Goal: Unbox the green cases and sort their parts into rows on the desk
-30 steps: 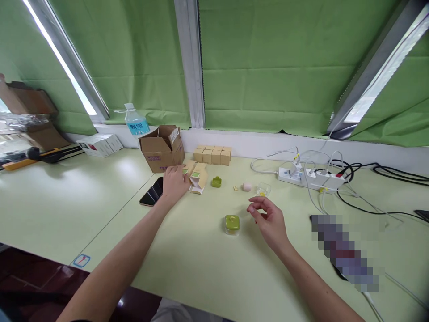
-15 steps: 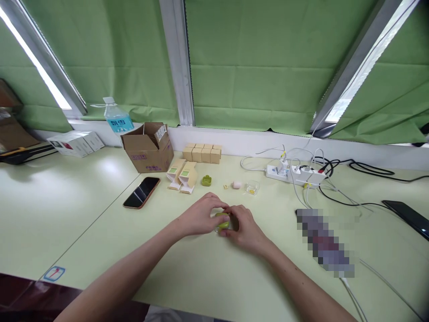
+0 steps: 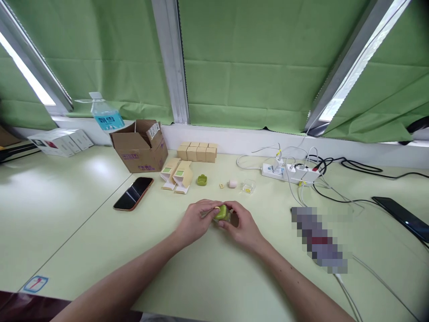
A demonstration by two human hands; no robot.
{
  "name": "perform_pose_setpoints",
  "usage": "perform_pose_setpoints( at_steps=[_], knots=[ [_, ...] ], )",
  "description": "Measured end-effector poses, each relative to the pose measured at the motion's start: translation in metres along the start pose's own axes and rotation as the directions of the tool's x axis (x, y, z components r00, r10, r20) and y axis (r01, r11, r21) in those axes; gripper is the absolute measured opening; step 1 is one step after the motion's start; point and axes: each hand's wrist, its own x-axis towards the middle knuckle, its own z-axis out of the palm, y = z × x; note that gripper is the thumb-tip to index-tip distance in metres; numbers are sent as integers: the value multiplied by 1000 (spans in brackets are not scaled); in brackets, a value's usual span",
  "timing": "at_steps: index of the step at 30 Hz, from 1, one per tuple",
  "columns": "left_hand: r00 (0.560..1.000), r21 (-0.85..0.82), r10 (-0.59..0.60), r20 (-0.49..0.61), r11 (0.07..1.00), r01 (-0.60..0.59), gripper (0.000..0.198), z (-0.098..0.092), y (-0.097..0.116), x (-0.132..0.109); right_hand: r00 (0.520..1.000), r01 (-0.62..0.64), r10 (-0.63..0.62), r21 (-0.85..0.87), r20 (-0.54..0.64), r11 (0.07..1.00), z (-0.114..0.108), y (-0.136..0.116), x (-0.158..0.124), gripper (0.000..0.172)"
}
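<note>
A small green-topped container [image 3: 221,213] with a clear lower part sits between my two hands, low over the table or resting on it; I cannot tell which. My right hand [image 3: 243,226] closes its thumb and fingers around the container's right side. At the upper left of the green top, the thumb and forefinger of my left hand [image 3: 197,219] pinch a small yellow piece [image 3: 217,208]. Beyond the hands lie a green flower-shaped part [image 3: 201,180], another tiny yellow piece [image 3: 221,185], a pale pink cylinder [image 3: 232,184] and a clear box with something yellow inside [image 3: 248,187].
Two opened cardboard sleeves [image 3: 182,176] stand by a phone [image 3: 133,193]. Behind them are a brown carton [image 3: 140,147], several small boxes [image 3: 197,152] and a water bottle [image 3: 106,115]. A power strip [image 3: 290,173] with cables and a blurred-out object [image 3: 320,241] are on the right.
My left hand has shifted back to the container's upper left, and a yellow piece now shows at its fingertips. My right hand still grips the container. The whole view has shifted slightly.
</note>
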Motion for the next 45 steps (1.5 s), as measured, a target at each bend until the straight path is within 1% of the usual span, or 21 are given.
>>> perform_pose_setpoints(
  at_steps=[5,8,10,12,13,15,18,21,24,28,34,38,45],
  knots=[
    [988,-120,-128,-80,986,118,26,7,0,-2,999,-33,33,-61,-1,998,0,-7,1,32],
    [976,-222,-176,-127,964,145,30,9,-1,0,999,-48,46,-88,-15,995,-1,-9,2,29],
    [958,-308,-221,-183,938,157,36,8,-2,3,998,-65,63,-98,-23,993,-3,-8,2,28],
    [927,-428,-303,-220,884,187,45,4,-2,7,996,-86,84,-95,-29,992,-5,-5,2,29],
    [912,-495,-348,-217,844,204,50,2,-3,8,995,-97,94,-92,-31,991,-7,-3,2,30],
    [892,-611,-419,-170,755,238,55,-1,-3,10,993,-115,112,-88,-40,989,-12,3,3,32],
    [882,-693,-462,-98,667,272,56,-4,-2,11,984,-162,154,-89,-91,983,-25,15,8,35],
    [872,-711,-484,-76,639,293,57,-4,-1,11,966,-218,199,-103,-166,971,-39,30,14,35],
    [867,-709,-493,-71,636,304,58,-3,-1,11,955,-216,174,-157,-241,964,-51,44,19,39],
    [868,-700,-492,-66,643,311,57,-2,0,11,933,-227,143,-229,-332,947,-60,58,27,44],
    [867,-692,-494,-63,648,318,59,-2,0,10,892,-259,122,-270,-435,928,-67,74,39,45],
    [865,-689,-498,-61,649,324,59,-2,0,11,872,-264,98,-293,-480,919,-69,81,42,48],
    [866,-699,-499,-39,632,333,54,-2,2,9,853,-239,11,-371,-522,897,-70,80,39,38]
  ],
)
